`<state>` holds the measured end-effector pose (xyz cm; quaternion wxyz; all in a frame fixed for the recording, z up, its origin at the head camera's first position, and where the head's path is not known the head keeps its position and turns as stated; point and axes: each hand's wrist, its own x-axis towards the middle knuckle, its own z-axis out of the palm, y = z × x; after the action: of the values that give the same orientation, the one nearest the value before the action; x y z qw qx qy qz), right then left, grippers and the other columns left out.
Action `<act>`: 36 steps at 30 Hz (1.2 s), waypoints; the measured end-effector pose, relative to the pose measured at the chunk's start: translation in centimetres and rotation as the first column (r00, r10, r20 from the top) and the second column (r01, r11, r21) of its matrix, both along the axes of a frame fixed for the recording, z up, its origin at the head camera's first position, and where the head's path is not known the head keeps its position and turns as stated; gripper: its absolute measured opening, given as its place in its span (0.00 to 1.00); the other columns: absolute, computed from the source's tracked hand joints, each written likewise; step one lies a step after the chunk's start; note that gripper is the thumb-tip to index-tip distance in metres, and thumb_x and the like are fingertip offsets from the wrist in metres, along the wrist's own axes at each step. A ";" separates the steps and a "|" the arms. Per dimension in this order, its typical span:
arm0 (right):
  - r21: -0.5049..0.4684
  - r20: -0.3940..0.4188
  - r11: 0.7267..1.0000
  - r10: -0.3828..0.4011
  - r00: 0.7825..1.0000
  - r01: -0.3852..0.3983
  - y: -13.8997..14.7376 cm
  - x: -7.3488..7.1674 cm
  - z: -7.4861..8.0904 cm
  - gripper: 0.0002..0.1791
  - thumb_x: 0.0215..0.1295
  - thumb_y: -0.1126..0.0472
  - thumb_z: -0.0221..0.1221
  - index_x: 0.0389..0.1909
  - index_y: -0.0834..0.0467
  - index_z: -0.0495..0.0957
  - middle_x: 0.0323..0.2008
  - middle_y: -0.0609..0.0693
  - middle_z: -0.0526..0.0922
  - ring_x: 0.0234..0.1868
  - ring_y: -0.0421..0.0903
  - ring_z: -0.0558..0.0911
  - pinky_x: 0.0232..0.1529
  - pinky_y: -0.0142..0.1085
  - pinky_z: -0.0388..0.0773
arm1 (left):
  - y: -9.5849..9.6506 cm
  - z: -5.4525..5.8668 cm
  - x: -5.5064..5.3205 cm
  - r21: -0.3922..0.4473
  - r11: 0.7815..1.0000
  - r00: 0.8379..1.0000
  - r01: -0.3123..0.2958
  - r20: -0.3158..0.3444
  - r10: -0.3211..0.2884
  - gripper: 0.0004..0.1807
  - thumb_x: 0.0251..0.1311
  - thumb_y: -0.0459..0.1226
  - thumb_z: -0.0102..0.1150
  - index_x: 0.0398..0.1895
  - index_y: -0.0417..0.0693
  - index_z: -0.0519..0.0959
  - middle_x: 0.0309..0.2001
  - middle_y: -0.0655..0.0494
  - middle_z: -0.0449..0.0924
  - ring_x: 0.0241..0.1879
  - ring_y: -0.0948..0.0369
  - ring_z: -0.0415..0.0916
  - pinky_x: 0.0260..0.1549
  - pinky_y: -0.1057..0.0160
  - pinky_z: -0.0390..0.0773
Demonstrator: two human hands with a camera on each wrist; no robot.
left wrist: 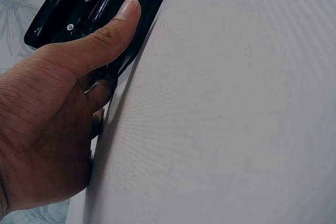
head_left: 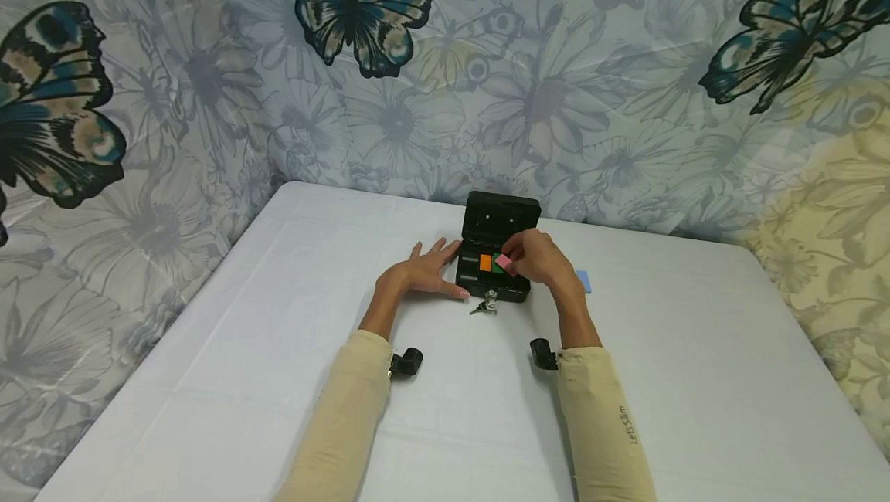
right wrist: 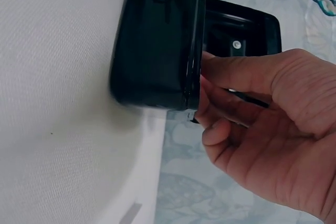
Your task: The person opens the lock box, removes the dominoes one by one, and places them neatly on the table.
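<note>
A small black cash box (head_left: pixel 470 274) stands on the table with its lid (head_left: pixel 502 212) raised at the back. Inside it lie an orange block (head_left: pixel 485 262) and a green block (head_left: pixel 497 263), the green one partly covered. Over the right part of the box, my right hand (head_left: pixel 540 259) pinches a small pink block (head_left: pixel 504 262) between thumb and fingers; the right wrist view hides that block. My left hand (head_left: pixel 422 273) rests against the box's left side with fingers spread, its thumb (left wrist: pixel 118 27) touching the box.
Keys (head_left: pixel 478 307) hang from the lock (head_left: pixel 491 297) on the box's front. A flat blue piece (head_left: pixel 583 281) lies on the white table (head_left: pixel 445 425) beside my right wrist. Behind the table's far edge hangs a butterfly-patterned cloth (head_left: pixel 396 123).
</note>
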<state>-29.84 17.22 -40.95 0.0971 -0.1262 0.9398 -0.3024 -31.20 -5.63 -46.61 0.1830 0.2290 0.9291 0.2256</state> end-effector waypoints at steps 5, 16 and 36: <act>0.023 -0.019 1.000 -0.002 1.000 0.002 0.1 -0.1 -0.1 0.17 0.53 0.68 0.64 0.46 0.62 0.78 0.32 0.55 0.81 0.31 0.48 0.78 0.35 0.39 0.75 | 0.0 -0.1 0.0 -0.009 1.000 1.000 0.000 -0.006 0.000 0.60 0.42 0.66 0.60 0.73 0.60 0.37 0.73 0.51 0.34 0.71 0.58 0.31 0.66 0.51 0.26; -0.017 -0.008 0.999 0.037 0.999 -0.037 0.2 -0.1 0.0 0.17 0.56 0.72 0.56 0.48 0.65 0.76 0.27 0.59 0.81 0.24 0.48 0.76 0.25 0.34 0.70 | 0.0 -0.2 -0.1 -0.017 1.000 1.000 0.001 -0.006 -0.001 0.59 0.42 0.66 0.59 0.73 0.62 0.36 0.73 0.51 0.34 0.71 0.58 0.31 0.66 0.50 0.26; -0.181 -0.076 0.983 -0.036 0.996 0.022 2.8 0.0 1.1 0.14 0.57 0.66 0.57 0.46 0.62 0.77 0.28 0.57 0.82 0.34 0.54 0.79 0.37 0.41 0.70 | 0.1 -0.2 -0.1 -0.030 1.000 1.000 -0.002 -0.011 0.001 0.60 0.42 0.66 0.59 0.73 0.61 0.36 0.73 0.51 0.34 0.71 0.58 0.32 0.66 0.50 0.26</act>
<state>-29.86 19.99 -39.87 0.0438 -0.1326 0.9135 -0.3822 -31.30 -5.50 -46.78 0.1814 0.2267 0.9335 0.2105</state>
